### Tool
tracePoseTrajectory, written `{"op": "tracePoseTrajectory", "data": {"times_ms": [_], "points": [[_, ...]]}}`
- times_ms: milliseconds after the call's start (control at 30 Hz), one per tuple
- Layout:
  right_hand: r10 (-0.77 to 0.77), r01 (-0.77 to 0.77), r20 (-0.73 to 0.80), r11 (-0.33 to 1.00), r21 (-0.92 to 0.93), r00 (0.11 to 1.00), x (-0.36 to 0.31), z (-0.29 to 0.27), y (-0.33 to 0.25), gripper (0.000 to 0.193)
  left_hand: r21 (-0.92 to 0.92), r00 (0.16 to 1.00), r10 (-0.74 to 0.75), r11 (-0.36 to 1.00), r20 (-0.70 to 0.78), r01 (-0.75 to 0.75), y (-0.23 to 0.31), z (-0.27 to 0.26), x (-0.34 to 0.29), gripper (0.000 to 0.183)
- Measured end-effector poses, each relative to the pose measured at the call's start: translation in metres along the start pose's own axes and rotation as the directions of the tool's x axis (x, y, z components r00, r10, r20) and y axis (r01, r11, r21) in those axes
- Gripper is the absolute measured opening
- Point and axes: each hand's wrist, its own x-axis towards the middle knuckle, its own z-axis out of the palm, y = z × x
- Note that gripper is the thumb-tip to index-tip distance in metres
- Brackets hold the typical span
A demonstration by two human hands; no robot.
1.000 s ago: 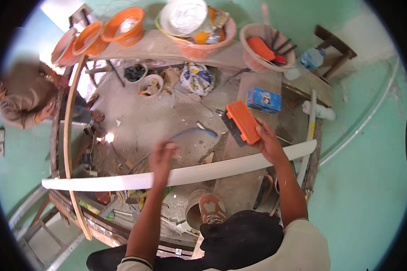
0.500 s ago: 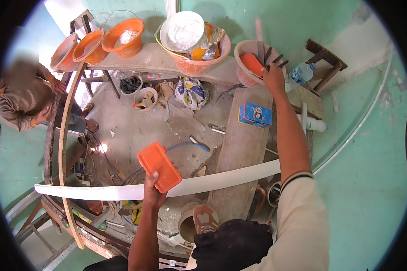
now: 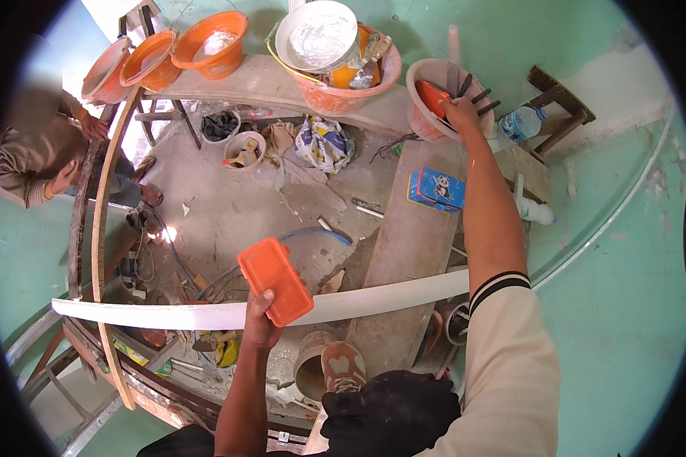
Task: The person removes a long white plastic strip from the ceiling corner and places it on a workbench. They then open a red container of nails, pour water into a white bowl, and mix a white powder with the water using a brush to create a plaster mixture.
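Note:
My left hand point(image 3: 261, 324) grips a rectangular orange plastic box point(image 3: 276, 282) by its lower left edge, thumb on top, above a long white strip point(image 3: 373, 302). At the upper right, my right hand point(image 3: 463, 116) reaches into a pale pink bucket point(image 3: 427, 126). Its fingers are closed on the edge of a flat orange piece point(image 3: 431, 97), tilted inside the bucket; the fingertips are partly hidden. Beside that hand, several dark handles and a long flat blade point(image 3: 453, 57) stick up from the bucket.
A blue box point(image 3: 437, 189) lies on the plank point(image 3: 404, 251) below the bucket. A water bottle point(image 3: 520, 124) stands to its right. Orange basins point(image 3: 209, 65) and a white bucket point(image 3: 282, 42) line the back bench. Another person point(image 3: 34, 145) is at the far left.
The orange piece in the bucket has tilted and shows a narrower face, with my right hand now at its edge. My left hand holds the box much as before; the view has shifted slightly.

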Motion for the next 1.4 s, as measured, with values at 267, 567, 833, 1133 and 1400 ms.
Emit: {"op": "tracePoseTrajectory", "data": {"times_ms": [267, 567, 833, 1133, 1400], "points": [[0.281, 0.064, -0.317, 0.65, 0.757, 0.906, -0.073, -0.041, -0.024, 0.052, -0.038, 0.994, -0.112, 0.993, -0.009, 0.111, 0.001, 0.008, -0.006, 0.091], [0.212, -0.264, 0.218, 0.22, 0.939, 0.953, -0.313, -0.081, -0.004, 0.055, -0.077, 0.99, -0.126, 0.989, 0.057, 0.13, -0.019, 0.029, 0.018, 0.083], [0.232, -0.422, 0.402, 0.762, 0.491, 0.886, -0.372, -0.034, 0.045, 0.047, -0.109, 0.973, -0.204, 0.97, 0.105, 0.215, -0.029, 0.04, 0.019, 0.081], [0.058, -0.109, 0.204, 0.962, 0.251, 0.977, -0.348, -0.024, 0.103, 0.04, -0.046, 0.956, -0.238, 0.967, 0.172, 0.249, -0.044, 0.064, 0.027, 0.085], [-0.43, 0.368, 0.216, 0.888, 0.276, 0.876, -0.356, -0.017, -0.046, 0.038, -0.141, 0.966, -0.202, 0.964, 0.16, 0.225, -0.06, 0.039, 0.028, 0.086]]}}
